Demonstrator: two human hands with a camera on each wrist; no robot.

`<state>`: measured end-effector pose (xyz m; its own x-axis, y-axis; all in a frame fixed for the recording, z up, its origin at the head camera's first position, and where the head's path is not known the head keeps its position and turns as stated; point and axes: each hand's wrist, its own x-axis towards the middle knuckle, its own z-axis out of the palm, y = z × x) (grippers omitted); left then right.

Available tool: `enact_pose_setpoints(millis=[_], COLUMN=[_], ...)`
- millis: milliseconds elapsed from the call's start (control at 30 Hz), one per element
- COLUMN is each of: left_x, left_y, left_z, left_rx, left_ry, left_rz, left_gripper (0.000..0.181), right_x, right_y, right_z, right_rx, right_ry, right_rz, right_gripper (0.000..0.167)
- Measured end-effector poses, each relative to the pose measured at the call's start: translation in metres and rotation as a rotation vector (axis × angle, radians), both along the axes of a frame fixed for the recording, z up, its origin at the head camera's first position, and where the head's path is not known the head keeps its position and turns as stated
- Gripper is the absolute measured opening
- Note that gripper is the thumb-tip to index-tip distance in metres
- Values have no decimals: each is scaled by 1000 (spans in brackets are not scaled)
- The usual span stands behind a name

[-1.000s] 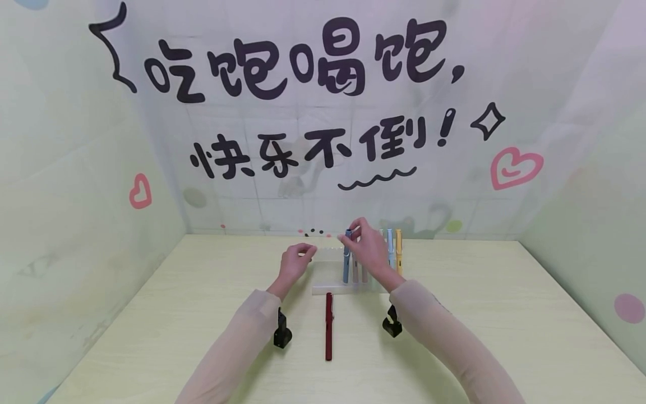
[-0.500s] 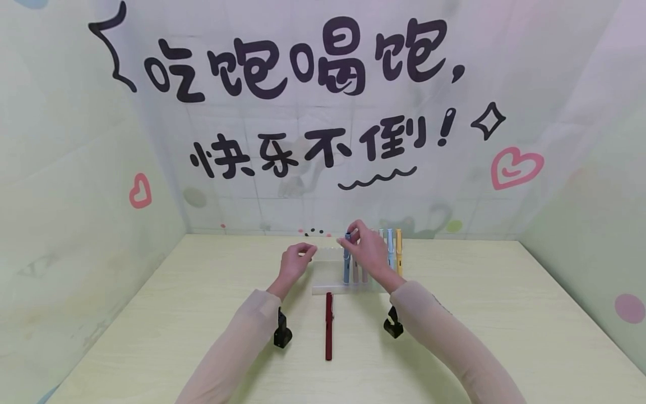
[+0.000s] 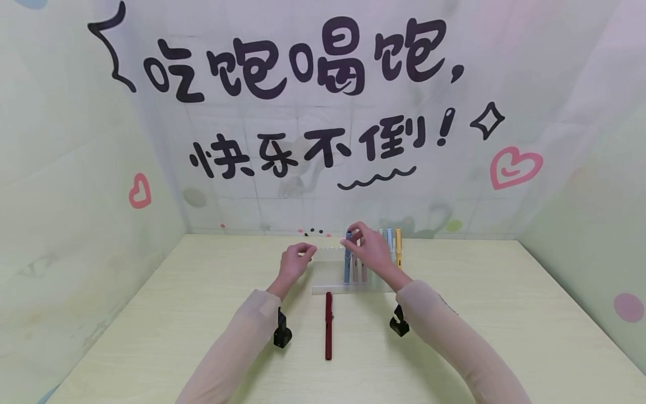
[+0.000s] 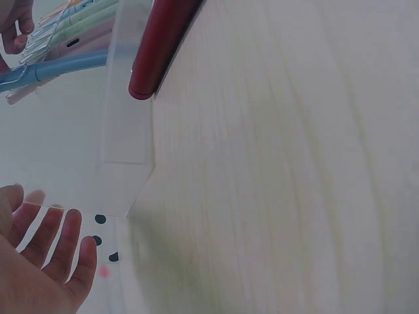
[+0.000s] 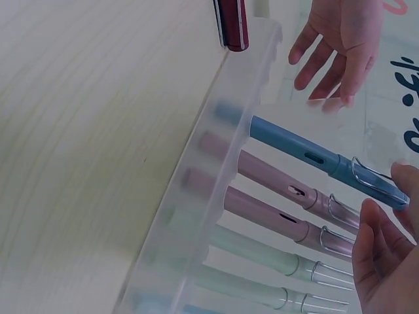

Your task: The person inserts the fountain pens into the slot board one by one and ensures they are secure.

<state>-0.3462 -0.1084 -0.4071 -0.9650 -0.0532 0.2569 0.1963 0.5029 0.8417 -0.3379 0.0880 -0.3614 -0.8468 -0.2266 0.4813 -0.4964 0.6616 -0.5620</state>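
A clear pen stand stands towards the back of the table, with several pens upright in its right part. My left hand pinches its left edge between thumb and index finger; the other fingers are spread in the left wrist view. At the leftmost filled slot, my right hand pinches the top of a blue fountain pen, whose lower end sits in the stand. Beside it are two mauve pens and pale green pens. A dark red pen lies on the table in front of the stand.
Light blue and yellow pens stand at the stand's right end, partly behind the right hand. A printed cloth wall rises behind the wooden table. Each wrist carries a black camera mount.
The blue pen's top sits slightly lower than a second ago. My right forearm and wrist have shifted a little to the right. The left hand and the red pen stay put.
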Motion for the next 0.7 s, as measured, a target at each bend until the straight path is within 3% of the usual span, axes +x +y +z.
enact_pose_setpoints(millis=[167, 433, 700], left_x=[-1, -1, 0], left_y=[-1, -1, 0], left_z=[0, 0, 0], left_rx=[-8, -9, -3], left_ry=[1, 1, 0], left_rz=[1, 0, -3], left_gripper=[27, 27, 26], right_x=[-3, -7, -11], right_y=[3, 1, -1], right_z=[-2, -3, -5], right_rx=[66, 170, 185], right_ry=[-11, -45, -56], right_rz=[30, -21, -45], right_gripper=[31, 37, 38])
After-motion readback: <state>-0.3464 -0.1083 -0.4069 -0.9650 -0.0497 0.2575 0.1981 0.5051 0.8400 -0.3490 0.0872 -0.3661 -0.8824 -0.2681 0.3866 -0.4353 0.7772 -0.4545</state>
